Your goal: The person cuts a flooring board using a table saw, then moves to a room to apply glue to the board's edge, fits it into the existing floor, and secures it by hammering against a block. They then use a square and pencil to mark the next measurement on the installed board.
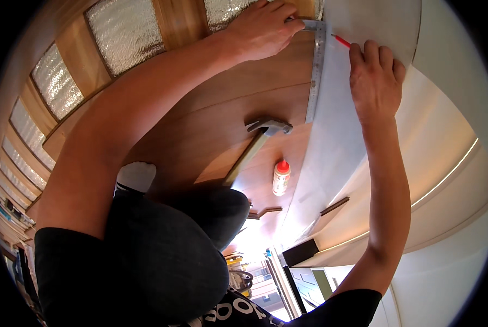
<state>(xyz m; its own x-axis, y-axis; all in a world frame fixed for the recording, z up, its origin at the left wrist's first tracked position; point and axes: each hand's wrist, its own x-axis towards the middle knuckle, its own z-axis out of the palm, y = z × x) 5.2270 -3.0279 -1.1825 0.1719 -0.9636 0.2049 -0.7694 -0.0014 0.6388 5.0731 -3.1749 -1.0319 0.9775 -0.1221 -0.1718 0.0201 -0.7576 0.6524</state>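
At the top of the head view, my left hand (pixel 264 31) grips the short arm of a metal carpenter's square (pixel 315 76). Its long ruled blade runs down along the edge where the brown wooden boards (pixel 222 103) meet the pale wall (pixel 336 98). My right hand (pixel 376 82) pinches a red pencil (pixel 341 41) whose tip points left, near the square's corner. Whether the tip touches the wall, I cannot tell. Below the square a claw hammer (pixel 249 150) lies on the boards, beside a white bottle with a red cap (pixel 281 179).
Wooden joists (pixel 74 65) with silvery foil panels (pixel 125 35) between them stretch along the left. Dark trim pieces (pixel 334 206) lie near the wall's foot. My bent knee (pixel 167 256) and a white-socked foot (pixel 136 175) rest on the boards. Tools and a bright opening show at the bottom.
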